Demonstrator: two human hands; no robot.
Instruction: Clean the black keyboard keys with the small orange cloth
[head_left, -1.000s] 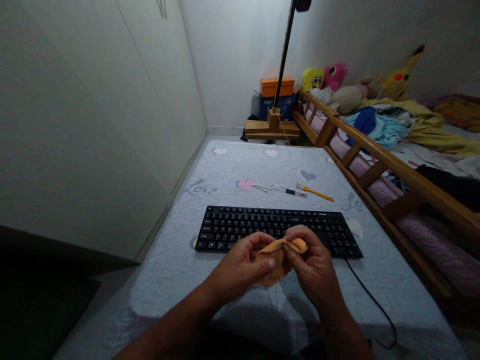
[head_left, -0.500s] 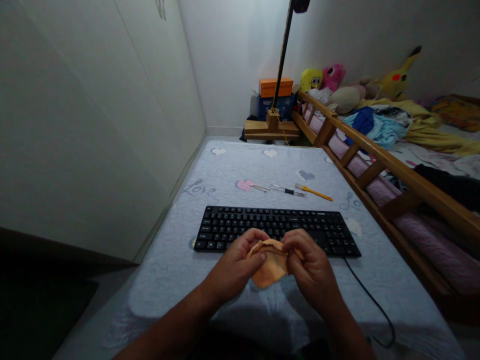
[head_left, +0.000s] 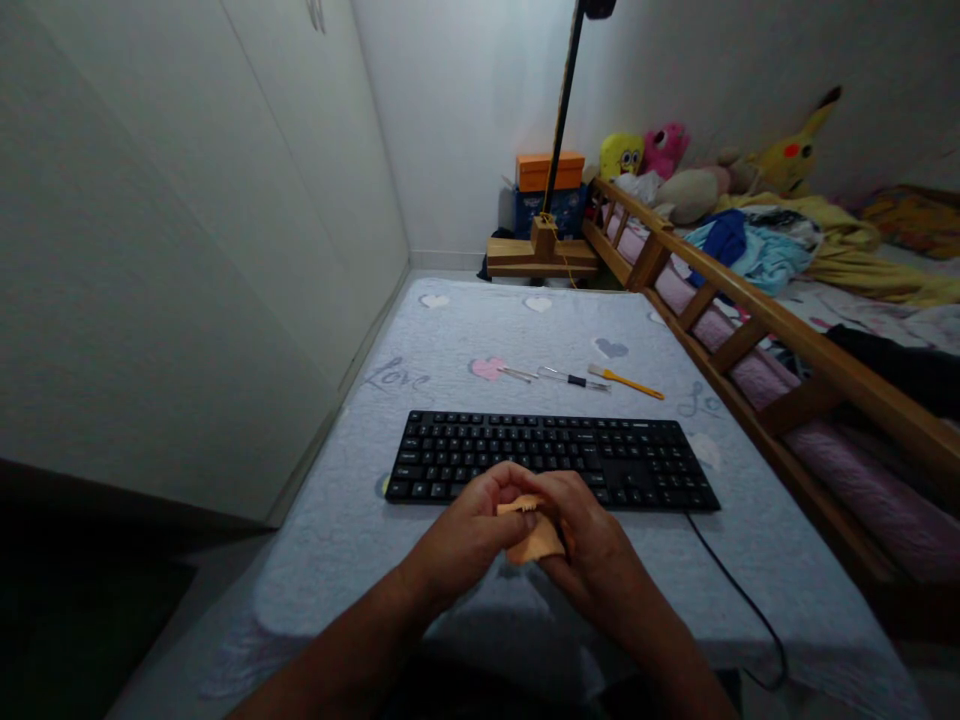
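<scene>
Both my hands hold a small orange cloth (head_left: 538, 543) just in front of the black keyboard (head_left: 517, 445). My left hand (head_left: 480, 515) pinches its upper left edge, with the thumb lying across the front. Around the right side of the cloth wraps my right hand (head_left: 589, 530), its fingers meeting those of the left. The cloth is bunched and folded, and part of it is hidden inside the hands. Beyond the keyboard lie two cotton swabs (head_left: 517, 374), a thin metal tool with a black grip (head_left: 576, 380) and a brush with a yellow handle (head_left: 630, 382).
A pale blue heart-patterned cover (head_left: 337, 560) lies over the table. The keyboard's cable (head_left: 739, 590) runs off to the right. A wooden bed rail (head_left: 739, 290) borders the right side, and white cabinet doors (head_left: 187, 250) stand at left. A wooden stand (head_left: 541, 255) is behind the table.
My right hand has moved left, closer to the left hand. The cloth, stretched between both hands before, is now gathered into a smaller bundle.
</scene>
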